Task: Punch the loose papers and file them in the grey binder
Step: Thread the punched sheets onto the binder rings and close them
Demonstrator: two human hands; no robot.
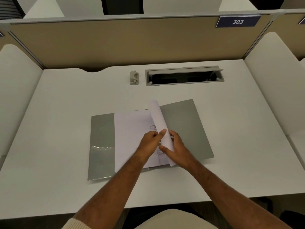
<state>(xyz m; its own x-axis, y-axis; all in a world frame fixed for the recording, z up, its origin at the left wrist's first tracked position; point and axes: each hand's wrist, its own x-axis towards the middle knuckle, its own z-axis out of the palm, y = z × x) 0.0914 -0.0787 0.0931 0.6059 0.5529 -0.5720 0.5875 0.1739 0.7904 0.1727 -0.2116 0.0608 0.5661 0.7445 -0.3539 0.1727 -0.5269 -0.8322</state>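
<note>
Desk (66,104) first: white, walled by partitions, and carrying everything in play. Grey binder (184,129) is laid open flat near the front edge of it, both covers spread, a clear pocket (102,156) showing on the left cover. Papers (132,133) are seen lying inside the binder, over its spine and part of the left cover, so filing is judged to be well under way. One sheet (160,123) is being curled up and over at the spine. It is pinched by the right hand (177,146), thumb under and fingers behind the lower edge, while the left hand (151,142) is pressed against it from the other side, fingers half closed on the paper. Whether holes are threaded on any clasp cannot be told; the spine is hidden. Hole punch (134,78) is left standing far behind the binder, beside the open cable tray (184,76), untouched now. Punching is therefore judged finished; settling the sheets and closing the cover appear to remain.
</note>
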